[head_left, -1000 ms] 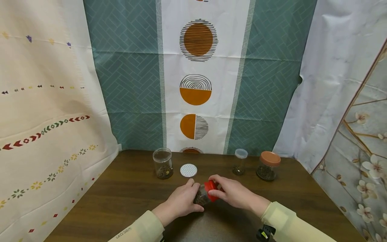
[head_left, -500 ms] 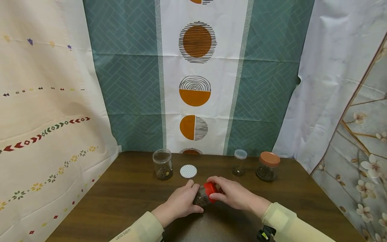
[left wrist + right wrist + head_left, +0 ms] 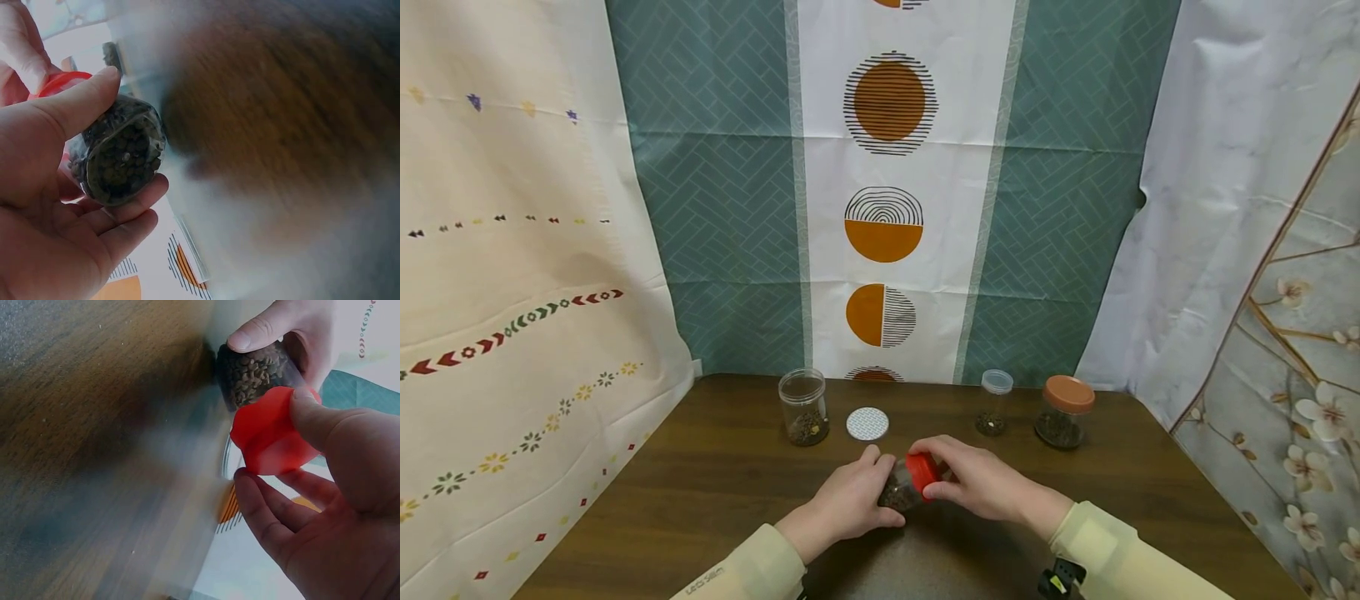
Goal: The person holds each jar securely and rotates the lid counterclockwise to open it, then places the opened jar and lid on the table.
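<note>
A clear jar (image 3: 898,490) with dark pellets lies tilted between the two hands, its red lid (image 3: 923,475) toward the right. My left hand (image 3: 847,500) grips the jar's body, thumb on one side and fingers on the other, as the left wrist view shows at the jar's base (image 3: 125,156). With thumb and fingertips my right hand (image 3: 981,479) pinches the rim of the lid. In the right wrist view the red lid (image 3: 272,432) sits at the jar's mouth, pellets (image 3: 253,375) visible behind it; whether it is screwed tight I cannot tell.
On the brown table (image 3: 715,467), an uncovered clear jar (image 3: 805,412) with pellets stands at the back left, beside a round white patterned disc (image 3: 867,423). A small jar with a translucent lid (image 3: 997,382) and a jar with an orange-brown lid (image 3: 1070,394) stand at the back right.
The right hand's fingers have shifted slightly around the red lid, and the lid has turned a little. The left hand keeps its grip on the jar in nearly the same place.
</note>
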`<action>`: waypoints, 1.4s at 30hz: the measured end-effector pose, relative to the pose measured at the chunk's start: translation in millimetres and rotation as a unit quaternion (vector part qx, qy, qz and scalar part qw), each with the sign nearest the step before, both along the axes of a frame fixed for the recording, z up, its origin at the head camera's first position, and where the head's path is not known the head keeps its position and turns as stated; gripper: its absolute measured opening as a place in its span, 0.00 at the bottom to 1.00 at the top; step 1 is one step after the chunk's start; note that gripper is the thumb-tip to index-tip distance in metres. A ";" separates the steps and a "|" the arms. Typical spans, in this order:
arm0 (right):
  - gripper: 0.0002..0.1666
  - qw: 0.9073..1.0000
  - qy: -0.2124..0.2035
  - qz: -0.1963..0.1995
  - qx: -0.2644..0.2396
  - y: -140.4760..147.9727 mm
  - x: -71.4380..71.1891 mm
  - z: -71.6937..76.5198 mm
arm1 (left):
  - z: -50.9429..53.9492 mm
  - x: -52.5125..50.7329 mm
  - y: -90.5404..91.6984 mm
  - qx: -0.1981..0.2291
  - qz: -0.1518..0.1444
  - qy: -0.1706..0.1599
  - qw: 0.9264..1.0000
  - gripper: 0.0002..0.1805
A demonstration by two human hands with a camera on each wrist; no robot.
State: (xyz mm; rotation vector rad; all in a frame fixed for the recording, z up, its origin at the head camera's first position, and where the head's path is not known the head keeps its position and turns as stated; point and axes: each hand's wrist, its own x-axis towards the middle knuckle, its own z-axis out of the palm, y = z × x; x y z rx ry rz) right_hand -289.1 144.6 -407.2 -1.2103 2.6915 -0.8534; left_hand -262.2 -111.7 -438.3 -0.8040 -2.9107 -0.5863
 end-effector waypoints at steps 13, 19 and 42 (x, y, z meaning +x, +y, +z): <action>0.33 1.000 0.004 0.000 -0.001 -0.5 0.1 -0.1 | -0.3 0.7 1.7 -0.009 0.004 0.010 1.000 0.41; 0.33 1.000 0.005 0.005 -0.003 -0.7 2.0 -0.1 | -0.4 3.8 0.9 -0.008 0.003 0.010 1.000 0.41; 0.33 1.000 0.025 0.007 -0.001 -3.2 0.9 -0.1 | -0.9 4.9 0.3 -0.001 0.007 0.005 1.000 0.41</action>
